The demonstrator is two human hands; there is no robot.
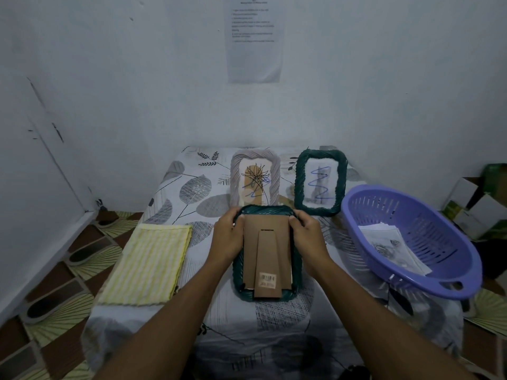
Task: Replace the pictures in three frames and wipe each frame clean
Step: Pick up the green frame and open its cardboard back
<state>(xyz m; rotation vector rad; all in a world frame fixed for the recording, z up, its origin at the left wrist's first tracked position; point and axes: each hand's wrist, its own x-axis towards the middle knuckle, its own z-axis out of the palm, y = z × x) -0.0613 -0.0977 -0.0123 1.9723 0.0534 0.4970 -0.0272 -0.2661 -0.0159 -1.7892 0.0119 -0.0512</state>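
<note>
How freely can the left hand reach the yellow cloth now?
Probably yes. The cloth lies flat on the table just left of the left hand, with nothing between them. That hand grips the face-down green frame, though, and would have to let go first.

wall sheet (255,50): print unreadable | face-down frame (274,242): front hidden | basket papers (389,242): blurred

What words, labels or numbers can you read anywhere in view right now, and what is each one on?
Nothing can be quoted.
Printed sheet on the wall: a heading and several lines of text, all too blurred to read.
Barcode sticker on the cardboard stand of the face-down green frame: bars show, but the characters below are too small to read.
</note>
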